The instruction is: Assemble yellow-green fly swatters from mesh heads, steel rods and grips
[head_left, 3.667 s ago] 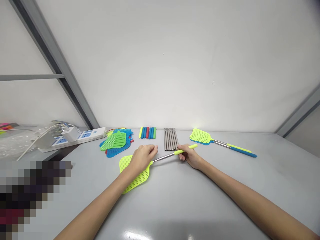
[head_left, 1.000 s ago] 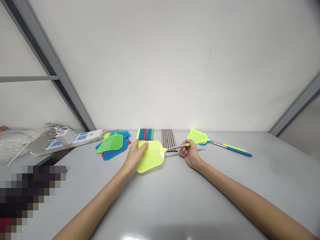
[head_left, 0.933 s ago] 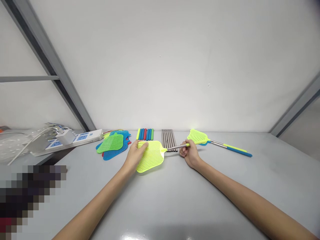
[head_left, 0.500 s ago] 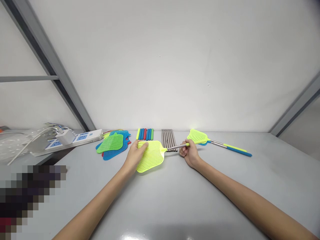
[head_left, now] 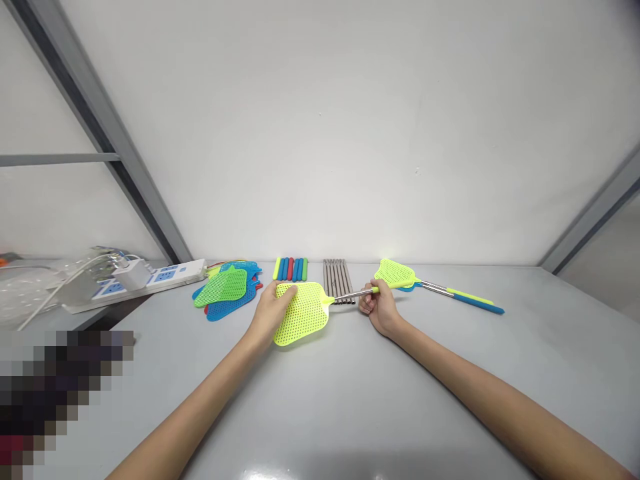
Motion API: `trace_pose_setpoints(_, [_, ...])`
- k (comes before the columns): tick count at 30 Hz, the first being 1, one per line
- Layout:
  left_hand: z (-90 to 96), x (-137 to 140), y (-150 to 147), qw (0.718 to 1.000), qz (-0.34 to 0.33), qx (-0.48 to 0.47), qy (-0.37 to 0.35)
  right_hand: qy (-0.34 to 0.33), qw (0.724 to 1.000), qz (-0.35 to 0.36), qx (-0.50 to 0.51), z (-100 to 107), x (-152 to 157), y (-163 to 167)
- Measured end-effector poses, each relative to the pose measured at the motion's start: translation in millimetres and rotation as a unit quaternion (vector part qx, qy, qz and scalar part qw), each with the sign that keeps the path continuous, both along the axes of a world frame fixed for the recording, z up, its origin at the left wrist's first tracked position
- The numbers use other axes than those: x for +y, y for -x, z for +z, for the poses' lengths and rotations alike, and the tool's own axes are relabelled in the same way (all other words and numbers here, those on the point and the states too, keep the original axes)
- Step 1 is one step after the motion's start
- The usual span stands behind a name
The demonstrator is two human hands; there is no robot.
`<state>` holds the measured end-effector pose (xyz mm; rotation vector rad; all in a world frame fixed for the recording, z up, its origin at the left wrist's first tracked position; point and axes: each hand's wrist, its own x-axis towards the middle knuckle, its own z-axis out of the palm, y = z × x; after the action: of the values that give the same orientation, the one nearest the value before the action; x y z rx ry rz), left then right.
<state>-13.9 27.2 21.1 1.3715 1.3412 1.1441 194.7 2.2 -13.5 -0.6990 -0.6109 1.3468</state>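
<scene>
A yellow fly swatter [head_left: 303,315] with a perforated square head and a metal shaft is held above the table between both hands. My left hand [head_left: 273,310] pinches the left edge of its head, thumb on top. My right hand [head_left: 381,307] is closed round the yellow grip at the other end. Behind the shaft lies a row of metal rods [head_left: 337,277]. Coloured handle grips [head_left: 290,269] in yellow, blue, red and green lie side by side left of the rods. Further left is a pile of green, blue and red swatter heads [head_left: 227,287].
Right of my right hand, a yellow swatter [head_left: 396,272] and a blue-handled swatter [head_left: 475,303] lie together on the grey table [head_left: 320,413]. A white power strip [head_left: 175,273] with a plug and cables stands at the left. A pale wall [head_left: 320,133] rises behind.
</scene>
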Motion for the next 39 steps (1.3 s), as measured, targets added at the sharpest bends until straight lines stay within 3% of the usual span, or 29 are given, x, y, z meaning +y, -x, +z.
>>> trace_pose_setpoints(16, [-12.5, 2, -2, 0.998, -0.01, -0.029, 0.054, 0.002, 1.0, -0.008, -0.004, -2, 2, 1])
trace_pose_setpoints(39, [-24.9, 16, 4, 0.998, -0.008, -0.032, 0.061, 0.014, 0.999, 0.0, -0.038, -2, 2, 1])
